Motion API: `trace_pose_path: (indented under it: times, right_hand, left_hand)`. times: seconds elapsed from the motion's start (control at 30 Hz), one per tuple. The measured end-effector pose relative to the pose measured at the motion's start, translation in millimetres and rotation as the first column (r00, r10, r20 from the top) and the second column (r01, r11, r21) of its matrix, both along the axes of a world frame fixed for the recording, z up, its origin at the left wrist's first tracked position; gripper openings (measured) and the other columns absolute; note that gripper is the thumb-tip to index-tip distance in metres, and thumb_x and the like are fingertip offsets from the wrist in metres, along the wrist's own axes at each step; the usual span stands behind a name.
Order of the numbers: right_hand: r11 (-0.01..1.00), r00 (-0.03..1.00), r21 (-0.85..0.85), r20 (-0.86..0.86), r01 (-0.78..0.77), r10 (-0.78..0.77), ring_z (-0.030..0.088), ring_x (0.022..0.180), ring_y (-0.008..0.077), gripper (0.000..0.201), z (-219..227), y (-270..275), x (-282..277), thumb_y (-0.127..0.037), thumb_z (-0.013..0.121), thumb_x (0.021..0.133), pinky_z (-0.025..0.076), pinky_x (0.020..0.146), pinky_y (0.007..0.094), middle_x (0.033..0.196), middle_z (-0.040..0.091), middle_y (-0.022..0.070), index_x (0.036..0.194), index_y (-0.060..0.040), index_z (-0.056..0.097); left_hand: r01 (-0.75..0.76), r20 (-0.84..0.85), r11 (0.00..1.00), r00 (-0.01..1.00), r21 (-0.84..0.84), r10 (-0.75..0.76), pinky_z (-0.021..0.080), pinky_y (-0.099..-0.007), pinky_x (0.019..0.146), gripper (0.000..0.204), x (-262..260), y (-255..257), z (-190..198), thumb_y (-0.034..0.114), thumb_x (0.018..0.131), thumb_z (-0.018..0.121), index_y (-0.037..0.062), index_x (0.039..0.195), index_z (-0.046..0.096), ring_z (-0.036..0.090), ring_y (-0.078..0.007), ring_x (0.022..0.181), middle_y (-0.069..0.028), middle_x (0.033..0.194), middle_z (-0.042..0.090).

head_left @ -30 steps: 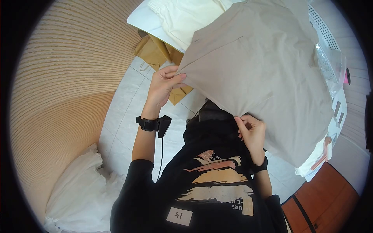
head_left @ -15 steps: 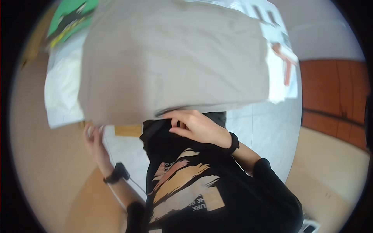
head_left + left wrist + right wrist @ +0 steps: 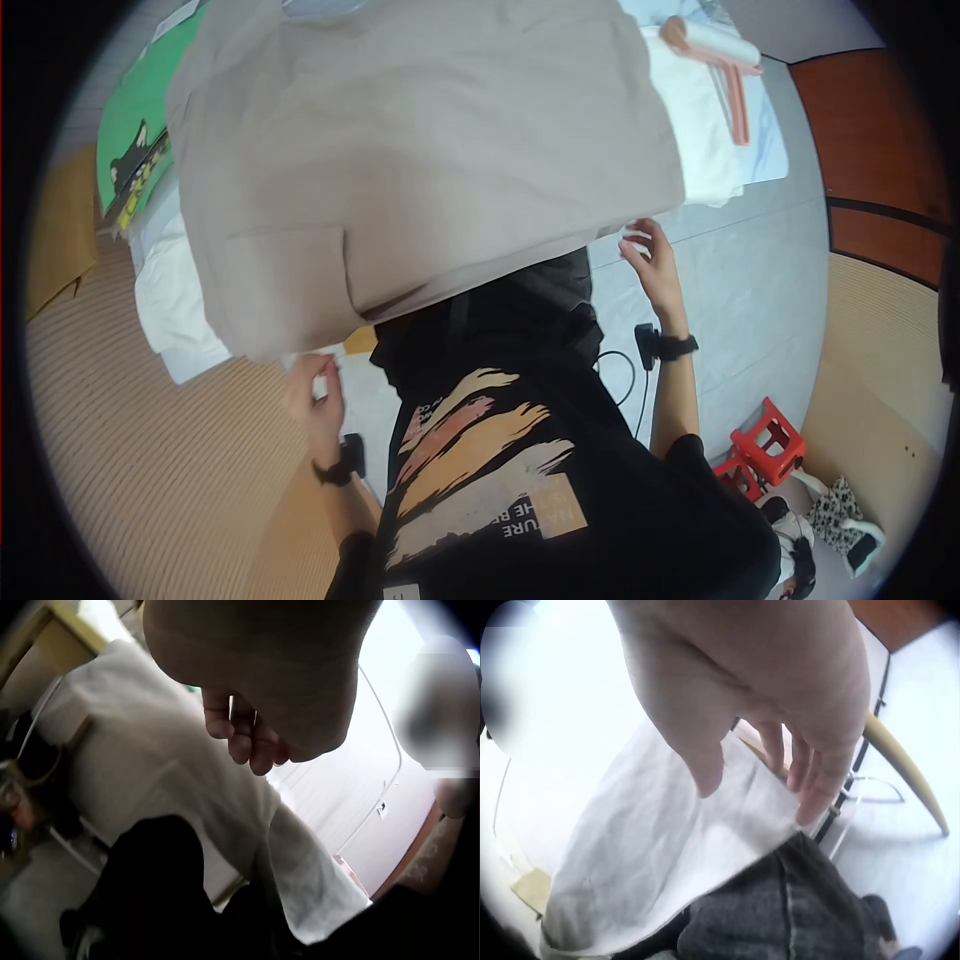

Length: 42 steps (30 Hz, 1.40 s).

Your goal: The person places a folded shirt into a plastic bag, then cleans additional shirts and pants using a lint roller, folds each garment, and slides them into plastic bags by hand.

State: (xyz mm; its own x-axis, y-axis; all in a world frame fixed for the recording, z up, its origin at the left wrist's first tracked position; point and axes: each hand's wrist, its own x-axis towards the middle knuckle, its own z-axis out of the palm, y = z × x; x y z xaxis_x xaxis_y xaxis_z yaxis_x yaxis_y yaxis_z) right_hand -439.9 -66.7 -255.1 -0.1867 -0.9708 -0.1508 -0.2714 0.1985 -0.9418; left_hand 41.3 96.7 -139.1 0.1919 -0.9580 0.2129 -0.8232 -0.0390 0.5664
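Observation:
A large grey-beige cloth point(image 3: 430, 150) lies spread over the table, its near edge hanging toward the person. Just below its near left corner is the left hand point(image 3: 318, 400), slightly blurred, fingers loosely bent. The left wrist view shows that hand point(image 3: 255, 690) with nothing seen in its fingers and the pale cloth point(image 3: 165, 765) below. By the near right corner, the right hand point(image 3: 655, 270) has its fingers loosely bent and spread. In the right wrist view, this hand point(image 3: 757, 682) hovers over the cloth point(image 3: 660, 840), thumb apart from the fingers; whether the fingertips touch it I cannot tell.
White fabric point(image 3: 700, 130) with a pink-handled roller point(image 3: 735, 90) lies at the table's right. A green printed item point(image 3: 150, 110) and more white fabric point(image 3: 175, 290) are at the left. A red stool point(image 3: 770, 440) stands on the floor, lower right.
The view has turned, and the cloth, first held up at its edge by both hands, now lies over the table. The right hand has let go and moved right, toward the near right corner.

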Motion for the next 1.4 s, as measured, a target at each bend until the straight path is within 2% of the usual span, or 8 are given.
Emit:
trace_pose_path:
  times: [0.1, 0.43, 0.53, 0.6, 0.7, 0.93, 1.2, 1.4]
  right_hand:
    - [0.991, 0.993, 0.064, 0.022, -0.117, 0.116, 0.070, 0.099, 0.0225, 0.033, -31.7, -7.1, 6.3, -0.021, 0.077, 0.096, 0.056, 0.094, 0.0354, 0.101, 0.073, 0.0099, 0.115, 0.0048, 0.068]
    - [0.992, 0.981, 0.128, 0.192, 0.007, -0.032, 0.064, 0.075, 0.0143, 0.046, 26.8, 68.2, -10.6, -0.011, 0.070, 0.101, 0.052, 0.069, 0.0294, 0.101, 0.073, 0.0145, 0.138, 0.0034, 0.046]
    - [0.995, 0.987, -0.090, 0.152, -0.043, 0.056, 0.063, 0.069, 0.0147, 0.059, 51.7, 80.4, -9.3, -0.005, 0.068, 0.102, 0.051, 0.067, 0.0291, 0.098, 0.072, 0.0151, 0.147, -0.0018, 0.031]
    - [0.975, 0.980, -0.215, 0.174, -0.058, 0.097, 0.062, 0.071, 0.0145, 0.040, 61.2, 87.3, -7.8, -0.001, 0.065, 0.102, 0.050, 0.069, 0.0282, 0.096, 0.071, 0.0116, 0.137, 0.0002, 0.047]
    - [0.966, 0.974, -0.145, 0.031, -0.216, 0.223, 0.061, 0.070, 0.0141, 0.022, 54.8, 90.7, -38.5, 0.000, 0.067, 0.101, 0.050, 0.070, 0.0271, 0.098, 0.070, 0.0094, 0.122, 0.0037, 0.062]
    - [0.908, 0.907, -0.078, -0.131, -0.411, 0.399, 0.063, 0.101, 0.0184, 0.045, 92.6, 95.0, -18.3, 0.016, 0.067, 0.081, 0.050, 0.090, 0.0318, 0.116, 0.071, 0.0073, 0.124, 0.0007, 0.069]
    - [0.901, 0.874, -0.228, -0.414, -0.368, 0.253, 0.063, 0.094, 0.0260, 0.046, 76.6, 86.4, -33.4, 0.019, 0.066, 0.069, 0.051, 0.084, 0.0323, 0.103, 0.067, 0.0114, 0.107, -0.0035, 0.077]
    - [0.724, 0.827, -0.534, -0.555, -0.436, 0.089, 0.054, 0.124, 0.0360, 0.021, 120.7, 44.0, -29.8, -0.008, 0.072, 0.071, 0.041, 0.106, 0.0459, 0.125, 0.059, 0.0170, 0.089, -0.0100, 0.082]
  left_hand:
    - [-0.157, -0.481, 0.910, 0.808, 0.383, 0.341, 0.055, -0.0293, 0.076, 0.005, -6.1, 14.3, -58.8, 0.000, 0.098, 0.067, -0.0032, 0.101, 0.071, 0.071, -0.0176, 0.084, -0.0108, 0.093, 0.075]
    - [-0.295, -0.903, 0.892, 0.157, 0.343, 0.399, 0.055, -0.0339, 0.084, 0.019, -34.2, 18.5, -52.4, 0.011, 0.104, 0.063, 0.0015, 0.121, 0.061, 0.071, -0.0224, 0.107, -0.0127, 0.111, 0.073]
    - [-0.276, -0.922, 0.928, 0.226, 0.249, 0.314, 0.054, -0.0317, 0.077, 0.014, -39.2, 15.5, -54.7, 0.008, 0.102, 0.067, 0.0020, 0.115, 0.065, 0.071, -0.0191, 0.095, -0.0096, 0.104, 0.073]
    - [-0.307, -0.186, 0.942, 0.942, -0.137, 0.280, 0.052, -0.0293, 0.069, 0.007, -35.6, 20.9, -45.6, -0.001, 0.097, 0.071, -0.0008, 0.103, 0.069, 0.069, -0.0131, 0.077, -0.0088, 0.090, 0.073]
    - [-0.225, 0.005, 0.931, 0.972, -0.286, 0.236, 0.048, -0.0296, 0.064, 0.009, -27.9, -3.4, 5.4, -0.004, 0.091, 0.076, 0.0000, 0.097, 0.071, 0.063, -0.0130, 0.065, -0.0082, 0.082, 0.070]
    - [0.370, 0.363, 0.924, 0.877, -0.093, -0.315, 0.047, -0.0433, 0.106, 0.031, 6.8, -126.0, 48.7, 0.001, 0.093, 0.066, 0.0025, 0.125, 0.068, 0.059, -0.0379, 0.125, -0.0154, 0.133, 0.065]
    - [0.398, 0.299, 0.916, 0.869, 0.052, -0.394, 0.047, -0.0421, 0.105, 0.037, 8.3, -146.1, 40.7, 0.002, 0.094, 0.067, 0.0042, 0.131, 0.065, 0.059, -0.0369, 0.124, -0.0157, 0.134, 0.063]
    - [0.390, 0.263, 0.916, 0.877, 0.097, -0.401, 0.048, -0.0419, 0.103, 0.037, 13.0, -154.6, 48.9, 0.004, 0.092, 0.070, 0.0041, 0.129, 0.064, 0.060, -0.0363, 0.118, -0.0157, 0.123, 0.064]
